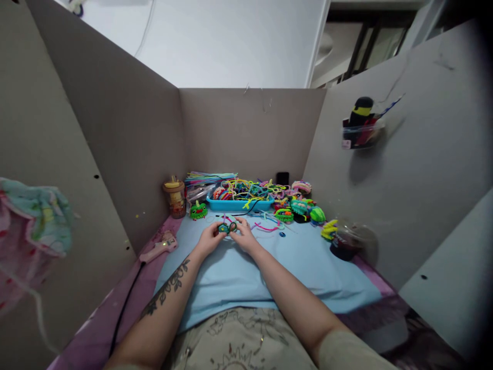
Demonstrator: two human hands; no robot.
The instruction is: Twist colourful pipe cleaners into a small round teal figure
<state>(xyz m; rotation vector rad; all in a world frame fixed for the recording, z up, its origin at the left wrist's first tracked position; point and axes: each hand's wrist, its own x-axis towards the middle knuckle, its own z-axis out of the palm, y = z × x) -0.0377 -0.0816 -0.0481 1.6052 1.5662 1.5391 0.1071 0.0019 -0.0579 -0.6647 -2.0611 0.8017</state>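
Observation:
My left hand (210, 237) and my right hand (243, 234) meet over a light blue cloth (308, 267), both pinched on a small teal and green pipe-cleaner piece (226, 227) held between them. The piece has a dark loop toward my right fingers. Loose pink and blue pipe cleaners (265, 226) lie on the cloth just right of my right hand. A blue tray (234, 205) heaped with coloured pipe cleaners stands right behind my hands.
A pink glue gun (159, 246) with a black cord lies at the left. A small green figure (198, 210) and a jar (176, 198) stand beside the tray. Finished fuzzy pieces (300, 208) and a lidded cup of dark drink (346, 241) sit at the right. Cardboard walls enclose the desk.

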